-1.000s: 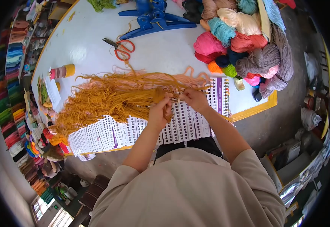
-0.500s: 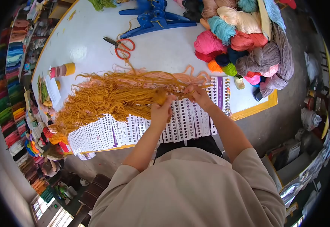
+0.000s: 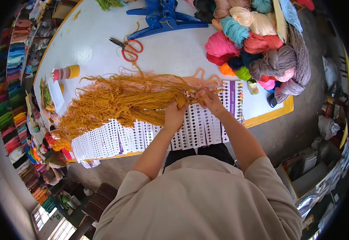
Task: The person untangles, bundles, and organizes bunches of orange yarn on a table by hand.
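Observation:
A large bundle of mustard-yellow yarn (image 3: 118,102) lies across white cards with rows of holes (image 3: 194,128). My left hand (image 3: 176,115) is closed round the right end of the bundle, where the strands gather into a thick loop. Just to the right, my right hand (image 3: 208,101) pinches thin mustard strands over the punched cards. Pale pink yarn (image 3: 206,82) shows behind the bundle. A purple-striped card (image 3: 232,98) stands out at the right end of the row.
Red-handled scissors (image 3: 132,51) lie beyond the yarn, near a blue plastic stand (image 3: 162,20). Skeins of many colours (image 3: 258,44) are heaped at the table's back right. Thread spools (image 3: 66,73) sit at the left. The table's yellow edge (image 3: 270,116) runs at the right.
My left hand has shifted slightly right and turned, and the bundle's gathered end has moved right with it. My right hand has barely moved.

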A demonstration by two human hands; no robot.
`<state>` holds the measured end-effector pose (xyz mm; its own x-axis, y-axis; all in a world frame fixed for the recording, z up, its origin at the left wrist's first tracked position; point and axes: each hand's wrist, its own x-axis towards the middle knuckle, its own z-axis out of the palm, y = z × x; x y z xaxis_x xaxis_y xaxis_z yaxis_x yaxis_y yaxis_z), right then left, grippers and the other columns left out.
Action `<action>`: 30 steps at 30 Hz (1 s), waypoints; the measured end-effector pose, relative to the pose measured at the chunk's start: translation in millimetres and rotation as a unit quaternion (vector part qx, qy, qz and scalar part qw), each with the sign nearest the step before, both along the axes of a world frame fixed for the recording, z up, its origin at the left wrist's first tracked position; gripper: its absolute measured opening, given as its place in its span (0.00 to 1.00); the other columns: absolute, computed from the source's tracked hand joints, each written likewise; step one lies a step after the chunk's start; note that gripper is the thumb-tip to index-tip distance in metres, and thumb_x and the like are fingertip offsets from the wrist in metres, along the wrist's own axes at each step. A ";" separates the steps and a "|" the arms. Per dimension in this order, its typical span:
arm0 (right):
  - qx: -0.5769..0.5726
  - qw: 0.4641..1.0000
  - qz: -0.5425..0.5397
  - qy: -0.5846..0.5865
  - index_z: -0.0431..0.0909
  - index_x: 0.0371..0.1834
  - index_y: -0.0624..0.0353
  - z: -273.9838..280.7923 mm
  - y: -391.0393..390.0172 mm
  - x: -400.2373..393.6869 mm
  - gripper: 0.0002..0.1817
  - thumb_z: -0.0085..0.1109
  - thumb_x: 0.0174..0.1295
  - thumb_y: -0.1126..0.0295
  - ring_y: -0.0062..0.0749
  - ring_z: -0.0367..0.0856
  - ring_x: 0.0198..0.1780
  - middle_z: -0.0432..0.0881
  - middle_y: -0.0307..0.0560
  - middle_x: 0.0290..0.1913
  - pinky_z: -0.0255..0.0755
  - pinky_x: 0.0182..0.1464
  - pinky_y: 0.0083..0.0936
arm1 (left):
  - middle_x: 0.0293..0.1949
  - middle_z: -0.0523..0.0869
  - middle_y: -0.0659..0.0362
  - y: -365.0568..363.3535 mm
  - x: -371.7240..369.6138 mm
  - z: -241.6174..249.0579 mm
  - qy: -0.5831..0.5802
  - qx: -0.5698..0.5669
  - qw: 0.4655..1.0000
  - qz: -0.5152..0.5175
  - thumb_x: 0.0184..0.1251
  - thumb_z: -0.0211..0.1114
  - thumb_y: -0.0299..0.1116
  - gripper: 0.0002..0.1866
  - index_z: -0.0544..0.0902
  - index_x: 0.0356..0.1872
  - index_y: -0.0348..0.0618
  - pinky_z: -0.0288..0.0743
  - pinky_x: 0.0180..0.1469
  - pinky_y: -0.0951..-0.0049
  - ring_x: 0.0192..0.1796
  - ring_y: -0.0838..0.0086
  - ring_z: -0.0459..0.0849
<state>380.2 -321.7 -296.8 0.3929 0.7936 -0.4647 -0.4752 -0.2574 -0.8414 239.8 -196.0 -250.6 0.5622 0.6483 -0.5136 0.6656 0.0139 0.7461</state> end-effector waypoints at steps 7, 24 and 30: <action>-0.014 1.000 0.013 -0.024 0.77 0.36 0.56 0.8 1.2 0.5 0.16 0.46 0.72 0.57 0.16 0.67 0.23 0.69 0.34 0.19 0.61 0.28 0.16 | 0.21 0.74 0.70 15.1 0.5 25.5 -0.055 -0.341 0.909 0.234 0.64 0.66 0.31 0.05 0.81 0.35 0.42 0.52 0.20 0.83 0.18 0.86 0.64; -0.004 0.999 0.042 0.003 0.74 0.43 0.60 -2.8 1.1 1.2 0.07 0.59 0.63 0.78 0.17 0.77 0.36 0.79 0.36 0.34 0.72 0.39 0.13 | 0.27 0.83 0.62 -3.3 33.1 74.5 -0.085 -0.403 0.907 0.088 0.65 0.63 0.33 0.13 0.79 0.49 0.42 0.54 0.14 0.85 0.14 0.87 0.64; -0.006 1.000 0.019 0.007 0.76 0.44 0.62 2.2 3.5 -1.8 0.15 0.68 0.55 0.77 0.14 0.73 0.26 0.80 0.36 0.27 0.68 0.30 0.14 | 0.38 0.88 0.55 -5.0 31.5 49.6 0.015 -0.428 0.902 0.049 0.65 0.58 0.30 0.17 0.76 0.54 0.42 0.58 0.14 0.85 0.14 0.86 0.68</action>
